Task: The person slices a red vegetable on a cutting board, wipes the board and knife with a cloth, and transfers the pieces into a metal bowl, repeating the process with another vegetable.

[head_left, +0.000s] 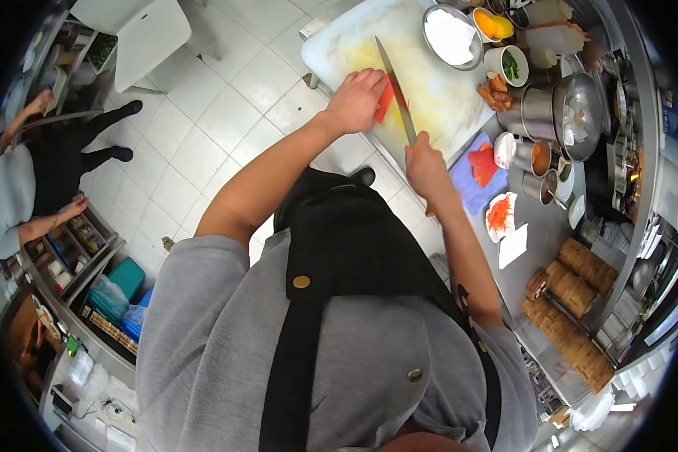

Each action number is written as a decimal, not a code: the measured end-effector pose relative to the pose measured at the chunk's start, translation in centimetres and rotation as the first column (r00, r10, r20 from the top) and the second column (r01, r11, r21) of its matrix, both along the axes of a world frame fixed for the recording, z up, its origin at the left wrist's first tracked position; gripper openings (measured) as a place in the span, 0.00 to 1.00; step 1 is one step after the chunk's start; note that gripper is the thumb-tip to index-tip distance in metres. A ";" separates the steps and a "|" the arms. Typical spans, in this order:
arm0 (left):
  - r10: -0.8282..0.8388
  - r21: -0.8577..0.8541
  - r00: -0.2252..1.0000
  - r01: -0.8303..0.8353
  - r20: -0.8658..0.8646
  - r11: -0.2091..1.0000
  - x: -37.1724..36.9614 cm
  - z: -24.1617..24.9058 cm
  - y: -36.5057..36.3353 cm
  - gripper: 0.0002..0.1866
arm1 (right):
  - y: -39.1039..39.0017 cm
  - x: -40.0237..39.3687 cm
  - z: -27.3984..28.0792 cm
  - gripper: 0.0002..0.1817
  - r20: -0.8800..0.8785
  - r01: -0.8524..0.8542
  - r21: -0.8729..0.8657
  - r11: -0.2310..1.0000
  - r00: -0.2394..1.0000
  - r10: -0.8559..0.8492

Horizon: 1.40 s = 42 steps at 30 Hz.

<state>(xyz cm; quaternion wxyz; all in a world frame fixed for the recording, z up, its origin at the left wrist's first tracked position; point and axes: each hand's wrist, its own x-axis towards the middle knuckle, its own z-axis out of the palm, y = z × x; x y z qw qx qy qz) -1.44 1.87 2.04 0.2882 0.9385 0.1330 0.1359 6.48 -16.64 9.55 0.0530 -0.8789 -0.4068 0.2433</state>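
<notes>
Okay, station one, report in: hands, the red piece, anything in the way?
Left hand holding red piece on cutting board. Right hand gripping knife, blade alongside. Metal bowl also on board, clear of blade.

Hands slicing red vegetable with knife, white cutting board
</notes>
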 end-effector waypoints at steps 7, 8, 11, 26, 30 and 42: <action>-0.007 0.015 1.000 0.007 0.023 1.000 -0.2 -0.5 -0.4 0.32 | 2.2 1.1 -1.4 0.14 -0.001 -0.011 0.101 0.995 1.000 0.012; 0.003 0.031 0.999 -0.004 0.033 1.000 0.0 -0.7 0.0 0.32 | 2.2 1.0 0.2 0.14 -0.012 -0.017 0.071 0.997 1.000 0.018; 0.007 0.021 0.999 -0.007 0.031 1.000 -0.1 -0.3 -0.1 0.32 | 0.7 0.0 -0.5 0.15 -0.031 0.009 0.021 1.000 0.999 -0.008; 0.013 -0.022 0.997 -0.012 0.082 1.000 -0.2 -0.5 -0.1 0.30 | 1.8 0.5 -4.0 0.15 0.025 0.006 0.134 0.991 1.000 -0.010; 0.026 -0.029 0.996 -0.024 0.088 0.999 -0.3 -0.7 -0.3 0.29 | 2.0 0.8 -0.4 0.15 0.013 -0.053 0.078 0.996 0.999 0.052; 0.032 -0.051 0.996 -0.028 0.084 0.998 -0.4 -0.5 -0.2 0.27 | 1.5 0.8 0.6 0.14 -0.014 -0.069 0.060 0.996 0.997 0.070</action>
